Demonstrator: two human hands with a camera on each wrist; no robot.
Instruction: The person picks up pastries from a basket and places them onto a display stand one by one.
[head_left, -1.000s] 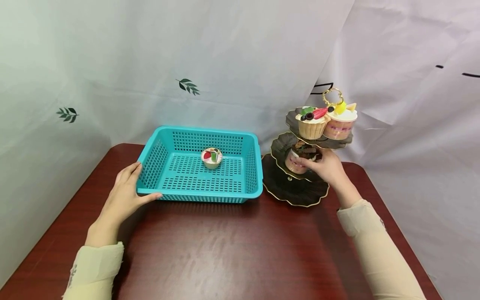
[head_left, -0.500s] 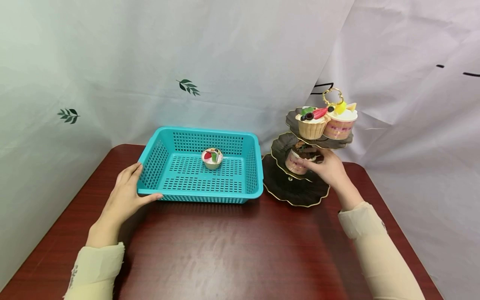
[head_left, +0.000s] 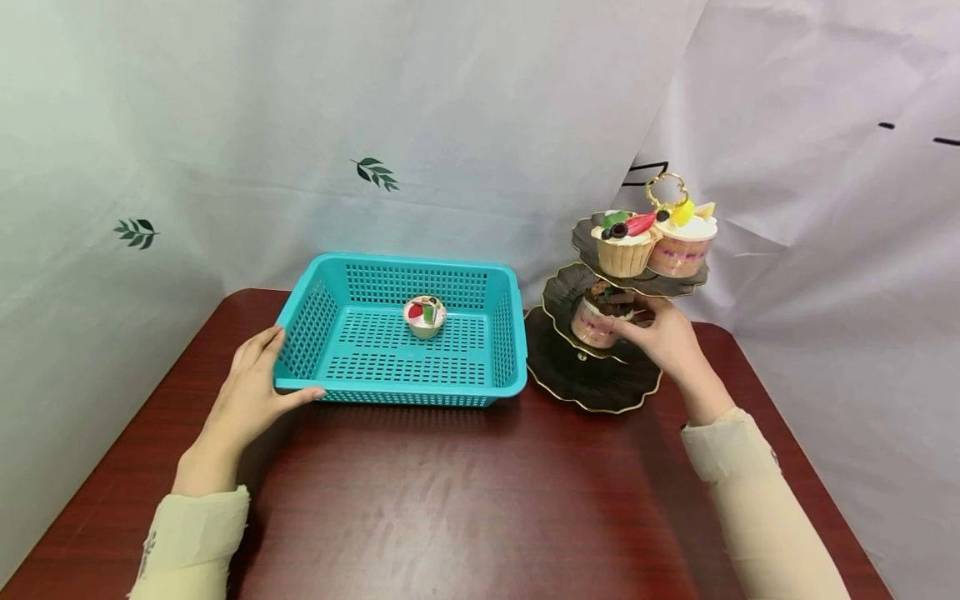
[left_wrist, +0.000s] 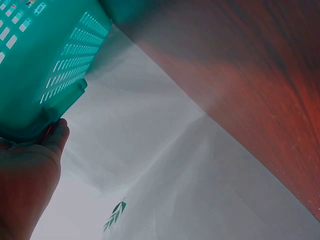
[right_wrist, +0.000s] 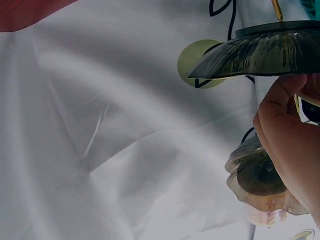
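Observation:
On the left of the head view, my left hand (head_left: 243,392) grips the front left corner of a turquoise plastic basket (head_left: 412,392). Its thumb lies along the front rim, the fingers at the left side. A small cupcake (head_left: 424,317) with red and green topping sits inside the basket. My right hand (head_left: 667,337) reaches between tiers of a dark, gold-edged cake stand (head_left: 592,383). It holds a cake cup (head_left: 592,323) with pink layers and a dark top on the middle tier. In the right wrist view that cup is mostly hidden behind the hand (right_wrist: 290,135).
A cupcake in a pale wrapper (head_left: 624,257) and another cake cup (head_left: 678,254) with yellow topping stand on the top tier, just above my right hand. A gold ring handle (head_left: 667,190) rises above them. The dark red table (head_left: 450,500) meets a pale cloth backdrop (head_left: 450,125).
My right hand and forearm shift very slightly right, with the cake cup still on the middle tier. The left hand and basket stay in place.

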